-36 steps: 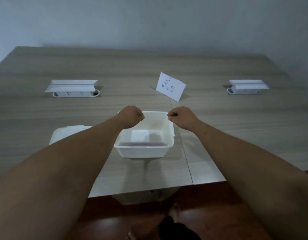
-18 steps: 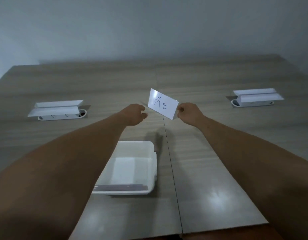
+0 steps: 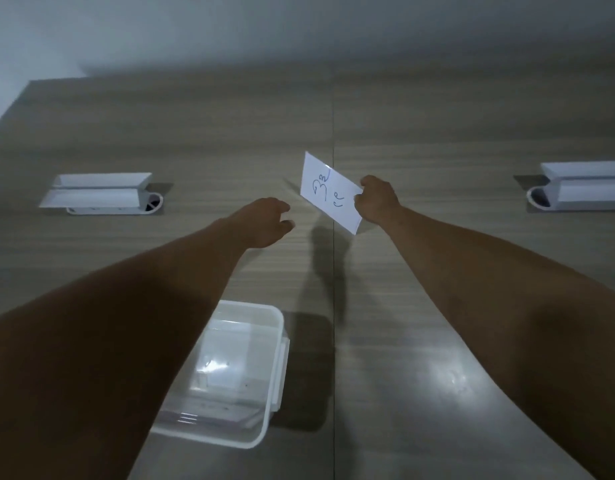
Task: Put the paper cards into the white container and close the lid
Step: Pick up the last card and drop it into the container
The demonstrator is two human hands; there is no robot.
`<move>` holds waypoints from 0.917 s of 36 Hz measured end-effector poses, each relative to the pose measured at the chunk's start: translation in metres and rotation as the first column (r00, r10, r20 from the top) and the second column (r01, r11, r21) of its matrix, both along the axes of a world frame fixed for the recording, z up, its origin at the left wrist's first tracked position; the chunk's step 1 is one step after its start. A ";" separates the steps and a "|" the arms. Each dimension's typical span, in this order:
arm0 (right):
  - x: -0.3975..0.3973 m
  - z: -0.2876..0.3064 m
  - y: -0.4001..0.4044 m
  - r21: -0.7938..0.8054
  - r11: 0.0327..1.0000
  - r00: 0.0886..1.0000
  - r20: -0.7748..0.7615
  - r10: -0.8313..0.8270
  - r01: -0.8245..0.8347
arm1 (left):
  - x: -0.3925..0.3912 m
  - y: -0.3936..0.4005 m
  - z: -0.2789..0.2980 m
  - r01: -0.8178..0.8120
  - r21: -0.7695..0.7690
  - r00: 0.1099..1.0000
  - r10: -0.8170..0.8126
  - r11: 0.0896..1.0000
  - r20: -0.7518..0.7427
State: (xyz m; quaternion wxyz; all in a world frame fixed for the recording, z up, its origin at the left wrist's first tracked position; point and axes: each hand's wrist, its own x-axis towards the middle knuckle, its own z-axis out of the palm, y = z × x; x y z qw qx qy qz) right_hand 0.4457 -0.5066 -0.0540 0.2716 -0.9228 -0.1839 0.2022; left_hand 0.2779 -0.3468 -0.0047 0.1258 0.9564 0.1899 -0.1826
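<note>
1. The right hand has its fingers clamped on a card, lifted beyond the container.
2. The left hand is empty, fingers loosely apart.
3. Cards already lie inside the container; lid unseen, closing remains.

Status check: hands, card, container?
Right hand pinching white handwritten paper card above table. Left hand open, empty, beside it. White plastic container open, nearer the person. Nothing in the way.

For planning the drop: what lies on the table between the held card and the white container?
Only bare table with shadow, between paper card and white container, per the head view.
</note>
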 end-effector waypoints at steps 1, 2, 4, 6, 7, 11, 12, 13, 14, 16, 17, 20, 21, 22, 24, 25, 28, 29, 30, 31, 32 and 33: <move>0.001 -0.003 0.000 0.020 1.000 1.000 0.010 -0.016 0.016 | -0.001 0.000 -0.001 0.001 0.004 1.000 -0.001 1.000 -0.001; 0.002 -0.007 0.001 0.042 0.999 0.999 0.022 -0.036 0.035 | -0.002 0.002 -0.002 -0.002 0.006 1.000 0.002 1.000 -0.005; 0.004 -0.011 0.004 0.104 0.990 0.994 0.048 -0.100 0.094 | -0.004 0.005 -0.003 -0.016 0.007 1.000 0.016 1.000 -0.012; 0.000 -0.010 0.006 0.174 0.972 0.985 0.042 -0.170 0.160 | -0.007 0.009 -0.001 -0.031 0.015 0.999 0.031 0.999 -0.014; -0.003 -0.008 0.007 0.198 0.963 0.980 0.041 -0.192 0.181 | -0.010 0.011 0.001 -0.040 0.019 0.999 0.041 0.999 -0.017; -0.011 0.005 0.006 0.264 0.955 0.986 0.060 -0.155 0.135 | -0.020 0.016 0.015 -0.050 0.060 0.999 0.050 0.997 0.007; -0.015 0.011 0.006 0.275 0.956 0.989 0.066 -0.129 0.106 | -0.023 0.016 0.021 -0.050 0.074 0.998 0.048 0.996 0.027; -0.018 0.018 0.005 0.287 0.954 0.992 0.071 -0.104 0.080 | -0.025 0.016 0.026 -0.053 0.087 0.997 0.049 0.995 0.055; -0.023 0.026 0.005 0.298 0.953 0.994 0.070 -0.082 0.057 | -0.029 0.016 0.032 -0.059 0.096 0.995 0.051 0.994 0.086; -0.036 0.043 0.004 0.309 0.951 0.997 0.072 -0.033 0.010 | -0.037 0.015 0.045 -0.075 0.112 0.986 0.057 0.991 0.154; -0.045 0.052 0.003 0.317 0.948 0.997 0.075 -0.010 -0.014 | -0.043 0.015 0.051 -0.075 0.122 0.979 0.050 0.990 0.199; -0.072 0.080 -0.002 0.333 0.940 0.996 0.077 0.047 -0.071 | -0.062 0.018 0.066 -0.083 0.120 0.932 0.034 0.989 0.361; -0.083 0.089 -0.004 0.338 0.938 0.995 0.081 0.057 -0.081 | -0.070 0.019 0.071 -0.082 0.121 0.908 0.024 0.989 0.418; -0.094 0.099 -0.006 0.347 0.934 0.995 0.084 0.061 -0.087 | -0.078 0.020 0.076 -0.079 0.127 0.880 0.009 0.989 0.475; -0.124 0.118 -0.012 0.354 0.929 0.993 0.084 0.083 -0.108 | -0.100 0.023 0.086 -0.053 0.129 0.824 -0.029 0.990 0.566; -0.136 0.126 -0.014 0.358 0.927 0.993 0.075 0.091 -0.112 | -0.108 0.023 0.091 -0.035 0.130 0.805 -0.049 0.991 0.592; -0.177 0.150 -0.020 0.357 0.924 0.991 0.048 0.126 -0.135 | -0.143 0.025 0.102 0.034 0.139 0.775 -0.114 0.990 0.621; -0.190 0.156 -0.020 0.355 0.923 0.989 0.052 0.140 -0.149 | -0.155 0.026 0.105 0.049 0.138 0.768 -0.126 0.989 0.628; -0.200 0.161 -0.021 0.346 0.925 0.988 0.055 0.146 -0.156 | -0.163 0.027 0.108 0.047 0.129 0.766 -0.118 0.991 0.632; -0.211 0.165 -0.020 0.336 0.927 0.986 0.065 0.156 -0.169 | -0.174 0.029 0.110 0.039 0.119 0.762 -0.106 0.992 0.639; -0.226 0.169 -0.020 0.318 0.930 0.983 0.078 0.167 -0.183 | -0.186 0.030 0.113 0.033 0.110 0.758 -0.097 0.993 0.645; -0.238 0.171 -0.019 0.308 0.931 0.981 0.087 0.175 -0.194 | -0.196 0.032 0.115 0.029 0.102 0.759 -0.088 0.994 0.645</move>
